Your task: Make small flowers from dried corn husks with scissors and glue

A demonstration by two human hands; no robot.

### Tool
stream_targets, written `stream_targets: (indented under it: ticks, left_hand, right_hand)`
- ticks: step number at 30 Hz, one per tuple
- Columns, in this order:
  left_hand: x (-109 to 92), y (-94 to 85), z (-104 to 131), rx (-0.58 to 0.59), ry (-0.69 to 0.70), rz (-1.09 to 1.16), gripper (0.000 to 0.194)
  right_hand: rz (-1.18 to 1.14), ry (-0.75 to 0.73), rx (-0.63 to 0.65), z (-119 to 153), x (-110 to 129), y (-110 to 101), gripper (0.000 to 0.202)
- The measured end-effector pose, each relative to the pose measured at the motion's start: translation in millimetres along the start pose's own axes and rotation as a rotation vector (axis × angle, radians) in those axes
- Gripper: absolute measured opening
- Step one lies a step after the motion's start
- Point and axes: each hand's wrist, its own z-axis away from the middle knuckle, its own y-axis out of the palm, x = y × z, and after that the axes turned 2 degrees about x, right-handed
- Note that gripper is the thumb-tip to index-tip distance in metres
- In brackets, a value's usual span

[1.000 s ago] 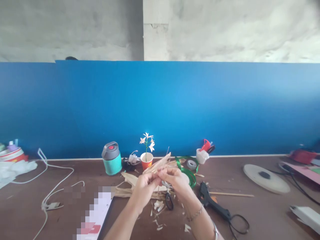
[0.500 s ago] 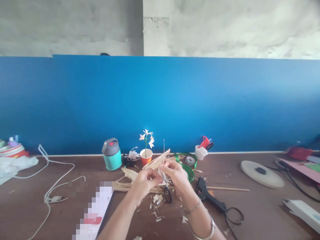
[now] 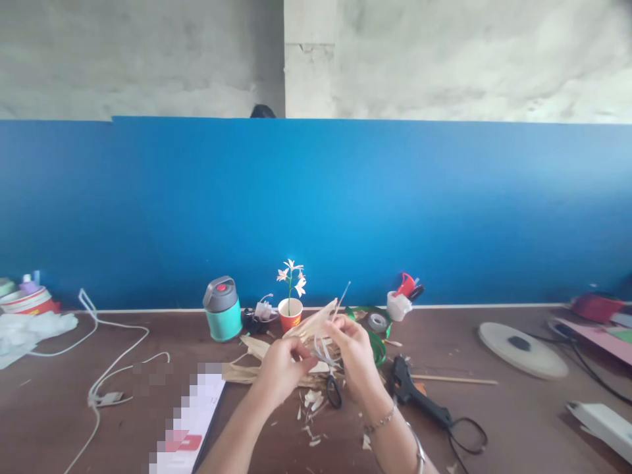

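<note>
My right hand (image 3: 351, 342) is closed in a pinch on a thin pale wire (image 3: 342, 297), which sticks up from its fingertips and leans right. A narrow whitish strip (image 3: 317, 342) loops down between my hands. My left hand (image 3: 286, 363) has thumb and fingers pressed together beside the strip; what lies in them is too small to make out. Just below the fingers are scissors (image 3: 334, 392), their dark handle loop showing and their blades partly hidden. Dried, husk-like sheets (image 3: 255, 345) lie beneath and behind my hands, with pale scraps (image 3: 313, 397) scattered in front.
Behind stands a paper cup (image 3: 290, 315) with a white-flowered stem (image 3: 289, 289). A turquoise jar (image 3: 223, 316) is left of it. Green ribbon (image 3: 379, 349), a tape roll (image 3: 378, 321), a glue gun (image 3: 419, 396) and a wooden stick (image 3: 454, 380) lie right. A blue partition (image 3: 316, 204) closes off the back.
The wire in my right hand has tilted from upright to leaning right. My hands have moved slightly apart, and more of the whitish strip shows between them.
</note>
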Motion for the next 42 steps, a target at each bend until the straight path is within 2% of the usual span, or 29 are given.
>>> stream_targets:
  ticks: [2, 4, 7, 9, 14, 16, 18, 21, 24, 29, 31, 34, 37, 39, 40, 42]
  left_hand:
    - [2.8, -4.4, -0.8, -0.014, -0.020, -0.146, 0.011]
    - [2.9, -7.4, -0.8, 0.020, -0.019, -0.138, 0.020]
    - [-2.8, -5.0, 1.2, 0.151, -0.021, 0.213, 0.042]
    - [-8.1, 0.9, 3.2, 0.187, -0.121, 0.516, 0.046]
    - [-15.0, 15.7, 5.1, 0.065, -0.429, 1.239, 0.025]
    - [-14.9, 16.9, 4.3, 0.006, -0.486, 1.377, 0.018]
    - [-14.7, 15.6, 3.2, -0.062, -0.472, 1.424, 0.012]
    - [-15.5, 12.6, 2.2, -0.148, -0.424, 1.417, 0.011]
    - [-16.7, 12.0, 2.5, -0.176, -0.401, 1.396, 0.015]
    - [-13.0, 15.4, 2.1, -0.217, -0.327, 1.319, 0.030]
    - [-9.9, 16.2, 1.1, -0.235, -0.314, 1.282, 0.034]
    - [-5.9, 14.6, -0.5, -0.309, -0.279, 1.178, 0.038]
    - [-4.2, 8.7, -1.3, -0.460, -0.156, 0.910, 0.037]
    - [-4.7, 3.5, -1.0, -0.525, -0.063, 0.694, 0.034]
    - [-5.4, 1.2, -0.6, -0.532, -0.027, 0.598, 0.032]
    - [-7.7, -2.3, 1.0, -0.505, 0.021, 0.442, 0.030]
  right_hand:
    - [-0.015, -0.034, -0.079, -1.6, 2.5, -2.5, 0.039]
    - [-0.007, -0.070, -0.124, -2.2, 4.9, -3.6, 0.038]
    - [0.039, -0.113, -0.094, -0.6, 5.4, -0.8, 0.036]
    - [0.085, -0.142, -0.056, 1.7, 3.5, 3.0, 0.034]
    - [0.088, -0.160, 0.097, 7.3, -1.6, 10.5, 0.028]
    - [0.094, -0.176, 0.136, 7.7, -1.9, 10.8, 0.026]
    - [0.111, -0.174, 0.146, 7.0, -1.8, 9.5, 0.023]
    - [0.103, -0.124, 0.104, 4.9, -2.4, 6.0, 0.024]
    - [0.063, -0.059, 0.066, 3.5, -5.0, 3.2, 0.028]
    - [0.046, -0.070, 0.143, 2.8, -10.6, 3.1, 0.026]
    - [0.067, -0.064, 0.132, 1.7, -10.6, 2.3, 0.025]
    - [0.279, -0.009, 0.129, 0.1, -6.0, -2.7, 0.029]
    - [0.581, 0.033, 0.313, 1.9, 2.0, -8.1, 0.040]
    - [0.687, -0.030, 0.376, 5.4, 6.4, -7.4, 0.039]
    - [0.713, -0.114, 0.323, 7.6, 7.8, -5.3, 0.032]
    - [0.729, -0.279, 0.233, 11.8, 8.8, 0.8, 0.005]
